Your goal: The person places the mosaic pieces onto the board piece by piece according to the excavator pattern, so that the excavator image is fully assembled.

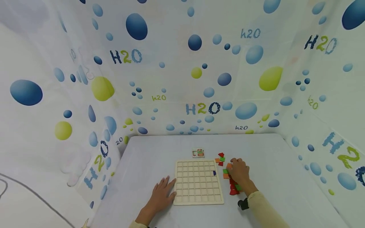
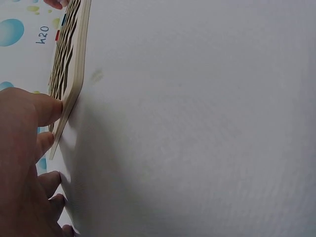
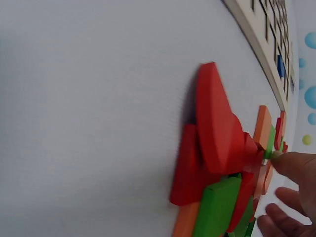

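A wooden grid board point(image 1: 198, 182) lies on the white table, with one dark blue piece point(image 1: 214, 173) in a cell near its right side. My left hand point(image 1: 161, 195) rests at the board's left edge, fingers spread, thumb and a finger touching the rim; the left wrist view shows this hand point(image 2: 24, 163) too. My right hand point(image 1: 239, 171) is over the pile of red, green and orange pieces right of the board. In the right wrist view its fingertips reach the pieces beside a green one point(image 3: 270, 140); whether it pinches one is unclear. Red pieces point(image 3: 212, 118) lie nearer.
A small picture card point(image 1: 198, 152) lies behind the board. Several loose pieces point(image 1: 220, 159) lie off the board's back right corner. A black object point(image 1: 243, 204) is by the right wrist. A curtain printed with bubbles stands behind the table.
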Motion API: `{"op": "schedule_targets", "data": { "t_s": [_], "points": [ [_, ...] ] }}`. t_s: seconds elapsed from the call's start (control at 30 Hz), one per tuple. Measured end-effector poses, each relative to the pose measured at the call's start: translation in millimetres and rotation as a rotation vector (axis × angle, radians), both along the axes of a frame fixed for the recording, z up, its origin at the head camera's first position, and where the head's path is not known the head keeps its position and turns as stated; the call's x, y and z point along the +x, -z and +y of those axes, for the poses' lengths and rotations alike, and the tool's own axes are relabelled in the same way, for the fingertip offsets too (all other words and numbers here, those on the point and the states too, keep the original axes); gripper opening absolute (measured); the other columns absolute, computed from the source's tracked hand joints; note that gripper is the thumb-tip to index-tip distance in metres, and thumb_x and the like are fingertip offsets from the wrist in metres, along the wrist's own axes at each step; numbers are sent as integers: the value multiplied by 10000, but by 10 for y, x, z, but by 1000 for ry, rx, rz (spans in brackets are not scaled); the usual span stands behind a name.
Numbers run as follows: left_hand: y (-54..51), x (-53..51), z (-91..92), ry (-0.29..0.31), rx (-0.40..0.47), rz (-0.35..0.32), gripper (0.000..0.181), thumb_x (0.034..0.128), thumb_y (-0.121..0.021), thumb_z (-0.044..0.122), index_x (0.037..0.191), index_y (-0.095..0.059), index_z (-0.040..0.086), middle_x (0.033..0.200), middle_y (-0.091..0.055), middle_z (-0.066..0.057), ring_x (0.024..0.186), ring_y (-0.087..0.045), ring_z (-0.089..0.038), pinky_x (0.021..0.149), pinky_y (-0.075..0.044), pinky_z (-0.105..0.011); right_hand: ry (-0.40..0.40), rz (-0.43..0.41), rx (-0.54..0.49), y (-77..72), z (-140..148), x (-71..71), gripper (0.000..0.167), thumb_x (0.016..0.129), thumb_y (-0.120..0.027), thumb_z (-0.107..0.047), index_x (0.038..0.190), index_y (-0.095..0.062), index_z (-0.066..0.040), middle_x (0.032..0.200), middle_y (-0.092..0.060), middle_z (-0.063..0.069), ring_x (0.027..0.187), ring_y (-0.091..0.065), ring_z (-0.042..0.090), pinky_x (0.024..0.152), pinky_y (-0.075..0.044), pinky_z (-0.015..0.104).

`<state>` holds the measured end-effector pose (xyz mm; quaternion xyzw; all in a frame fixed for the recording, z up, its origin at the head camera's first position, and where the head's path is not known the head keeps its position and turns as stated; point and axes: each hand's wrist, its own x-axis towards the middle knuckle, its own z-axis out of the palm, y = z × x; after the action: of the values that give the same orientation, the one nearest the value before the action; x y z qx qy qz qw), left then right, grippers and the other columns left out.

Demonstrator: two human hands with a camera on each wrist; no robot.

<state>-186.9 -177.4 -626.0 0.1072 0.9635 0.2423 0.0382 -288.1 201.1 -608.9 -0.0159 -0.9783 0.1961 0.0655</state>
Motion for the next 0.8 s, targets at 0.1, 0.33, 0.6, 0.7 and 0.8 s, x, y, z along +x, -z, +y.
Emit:
{"op": "schedule_targets", "data": {
  "t_s": [0.1, 0.33, 0.6, 0.7, 0.8],
  "points": [
    [6, 2, -5, -5, 2, -4, 586, 1039, -619, 355, 1574, -503, 146, 1676, -367, -226, 1554, -298, -496, 1221, -211, -736, 23, -87, 20, -29, 32, -46, 374, 957, -781, -222, 1212, -662, 24, 1174, -628, 262, 1026, -597, 418, 929, -499, 643],
    [-21, 19, -7, -4, 1, 1, 584, 1041, -615, 357, 1576, -501, 153, 1676, -367, -224, 1555, -301, -490, 1223, -213, -729, -29, -123, -7, -32, 60, -148, 256, 977, -743, -175, 1155, -686, -1, 1133, -638, 227, 1010, -604, 398, 904, -515, 654],
    [-51, 28, 7, 9, 18, 0, 576, 1038, -615, 338, 1567, -510, 134, 1665, -377, -243, 1544, -313, -506, 1213, -221, -742, -49, -102, -92, 97, 60, -240, 284, 987, -727, -136, 1225, -684, 13, 1204, -617, 245, 1036, -584, 373, 923, -559, 618],
    [-52, 29, 7, 6, 1, -6, 579, 1042, -612, 343, 1573, -503, 142, 1670, -372, -234, 1548, -310, -498, 1217, -221, -736, -77, -69, -102, 161, 60, -273, 266, 990, -720, -127, 1213, -682, 14, 1207, -613, 250, 1043, -593, 387, 907, -564, 616],
    [-62, 31, 7, 3, 7, -8, 577, 1041, -622, 338, 1571, -507, 142, 1668, -375, -235, 1547, -310, -500, 1217, -218, -738, -116, -28, -113, 204, 57, -295, 240, 991, -713, -109, 1189, -680, 23, 1196, -612, 253, 1046, -600, 399, 913, -567, 605]
  ]
}}
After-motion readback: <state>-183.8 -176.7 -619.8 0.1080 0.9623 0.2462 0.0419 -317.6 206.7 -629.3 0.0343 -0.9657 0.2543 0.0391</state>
